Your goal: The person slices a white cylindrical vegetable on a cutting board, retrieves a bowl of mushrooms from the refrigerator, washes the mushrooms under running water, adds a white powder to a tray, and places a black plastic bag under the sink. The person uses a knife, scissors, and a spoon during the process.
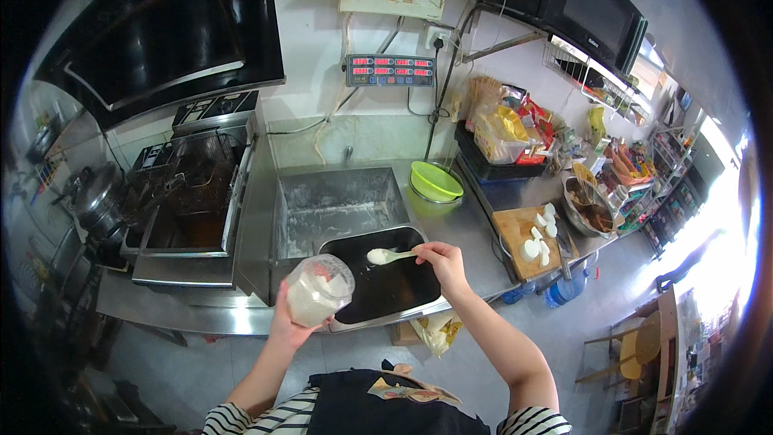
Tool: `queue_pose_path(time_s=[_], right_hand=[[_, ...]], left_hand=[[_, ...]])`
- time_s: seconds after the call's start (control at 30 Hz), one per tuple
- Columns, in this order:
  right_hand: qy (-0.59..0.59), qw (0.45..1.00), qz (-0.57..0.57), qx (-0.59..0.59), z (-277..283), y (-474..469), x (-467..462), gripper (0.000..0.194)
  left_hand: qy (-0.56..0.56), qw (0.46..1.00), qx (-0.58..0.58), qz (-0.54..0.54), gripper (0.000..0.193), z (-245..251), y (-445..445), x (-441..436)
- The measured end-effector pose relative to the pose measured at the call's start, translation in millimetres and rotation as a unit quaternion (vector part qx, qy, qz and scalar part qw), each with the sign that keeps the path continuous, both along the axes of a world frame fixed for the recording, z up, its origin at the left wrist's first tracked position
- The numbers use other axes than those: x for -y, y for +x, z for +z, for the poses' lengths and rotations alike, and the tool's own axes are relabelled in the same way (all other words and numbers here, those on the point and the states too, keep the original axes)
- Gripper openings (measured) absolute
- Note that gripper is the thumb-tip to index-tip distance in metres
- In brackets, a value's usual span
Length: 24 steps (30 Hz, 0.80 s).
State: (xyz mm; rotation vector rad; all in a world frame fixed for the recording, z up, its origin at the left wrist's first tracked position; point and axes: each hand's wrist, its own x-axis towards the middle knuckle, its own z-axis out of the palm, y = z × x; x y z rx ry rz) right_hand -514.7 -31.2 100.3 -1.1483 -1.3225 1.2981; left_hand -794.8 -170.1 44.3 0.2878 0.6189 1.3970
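My left hand (293,321) holds a clear plastic jar (320,290) of white powder, tilted over the near left rim of a metal pan. A light green spoon (392,255) with a heap of white powder is pinched by its handle in my right hand (442,263). The spoon's bowl hangs over the dark rectangular pan (386,296), which stands on the steel counter just in front of the sink (338,211). A few white specks show in the pan. What the dark surface inside it is, I cannot tell.
A deep fryer (193,217) with wire baskets stands at the left. Behind the pan at the right is a lime green plastic basket (436,182). Farther right, a wooden cutting board (513,232) bears several white pieces beside a knife (563,251) and a metal bowl (589,205).
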Motion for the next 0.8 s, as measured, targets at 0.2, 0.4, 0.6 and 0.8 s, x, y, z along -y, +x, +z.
queue_pose_path(time_s=[0.2,0.4,0.6,0.8], right_hand=[[0.024,0.983,-0.097,0.156,-61,-14,-27,0.015],[0.058,0.977,-0.102,0.177,-95,-31,-38,0.020],[0.073,0.961,-0.135,0.229,-96,-16,-45,0.018],[0.114,0.933,-0.172,0.296,-97,25,-49,0.019]], left_hand=[[-0.021,0.997,0.078,0.018,0.079,3,-11,26],[0.033,0.985,0.168,-0.010,0.083,12,-10,32],[0.050,0.990,0.132,0.000,0.085,20,-7,33],[0.072,0.993,0.092,-0.027,0.082,23,-7,30]])
